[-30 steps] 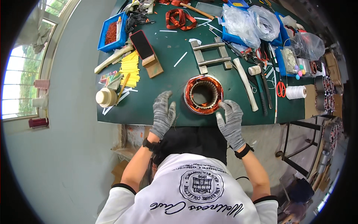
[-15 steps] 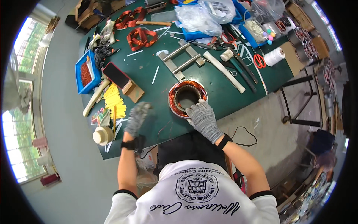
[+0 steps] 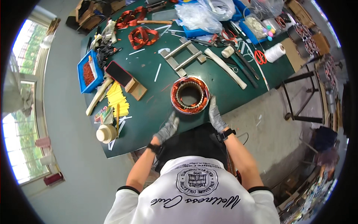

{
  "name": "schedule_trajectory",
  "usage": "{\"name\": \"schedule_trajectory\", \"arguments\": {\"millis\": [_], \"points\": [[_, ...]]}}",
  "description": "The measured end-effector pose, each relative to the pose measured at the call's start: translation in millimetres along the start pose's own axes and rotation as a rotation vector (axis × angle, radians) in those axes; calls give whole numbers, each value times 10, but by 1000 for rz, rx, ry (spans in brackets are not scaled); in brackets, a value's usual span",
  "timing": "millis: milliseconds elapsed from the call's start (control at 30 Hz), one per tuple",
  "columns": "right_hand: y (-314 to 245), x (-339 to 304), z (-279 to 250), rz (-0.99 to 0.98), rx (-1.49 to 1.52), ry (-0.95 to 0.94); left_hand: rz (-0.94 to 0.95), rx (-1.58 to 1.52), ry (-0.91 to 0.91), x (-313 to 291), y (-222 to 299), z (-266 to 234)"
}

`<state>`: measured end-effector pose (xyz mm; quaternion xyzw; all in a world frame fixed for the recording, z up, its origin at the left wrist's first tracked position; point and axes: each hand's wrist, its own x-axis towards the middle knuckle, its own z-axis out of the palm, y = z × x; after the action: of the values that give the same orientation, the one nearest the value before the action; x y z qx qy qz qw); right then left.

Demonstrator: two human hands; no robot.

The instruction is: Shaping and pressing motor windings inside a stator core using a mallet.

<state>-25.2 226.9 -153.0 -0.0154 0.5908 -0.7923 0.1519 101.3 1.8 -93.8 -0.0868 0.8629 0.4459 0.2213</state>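
Note:
A round motor stator (image 3: 173, 98) with copper windings and a toothed inner ring stands on the green table near its front edge, its bore facing up. My left hand (image 3: 167, 127), in a grey glove, is just off its lower left side, fingers stretched toward it. Along the stator's right side lies my right hand (image 3: 216, 115), gloved too and seen edge-on with straight fingers. Whether those fingertips touch the rim, I cannot tell. Neither hand holds anything.
Beyond the stator lies a metal frame (image 3: 182, 58). To its right are a pale wooden handle (image 3: 225, 70), a mallet (image 3: 238, 61) and red scissors (image 3: 260, 56). At left are a phone (image 3: 118, 74) on a wooden block, yellow strips (image 3: 117, 99) and a blue tray (image 3: 85, 87).
My left hand has moved right, toward the stator. The right hand has left the stator's lower rim and bore for its right side. Now the whole winding ring shows.

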Motion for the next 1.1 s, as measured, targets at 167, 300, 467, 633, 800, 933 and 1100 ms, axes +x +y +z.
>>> {"name": "schedule_trajectory", "arguments": {"millis": [167, 300, 467, 633, 800, 933, 1100], "points": [[-1102, 266, 578, 134, 310, 35, 393, -534, 314, 614, 515, -503], [-1279, 200, 297, 51, 156, 15, 380, -1294, 287, 777, 1067, -944], [-1750, -96, 109, 59, -481, -38, 410, -996, 316, 409, 955, -1042], [-2360, -112, 798, 60, -639, -238, 174, -527, 564, -221, 916, -990], [-1591, 477, 1166, -302, -1389, -715, -2, -618, 643, -410, 1150, -952], [-1324, 717, 1414, 203, -1857, -857, 24, -783, 616, -505, 1154, -934], [-1310, 789, 1215, -10, -1738, -1141, 428, -573, 622, -322, 1416, -903]]}}
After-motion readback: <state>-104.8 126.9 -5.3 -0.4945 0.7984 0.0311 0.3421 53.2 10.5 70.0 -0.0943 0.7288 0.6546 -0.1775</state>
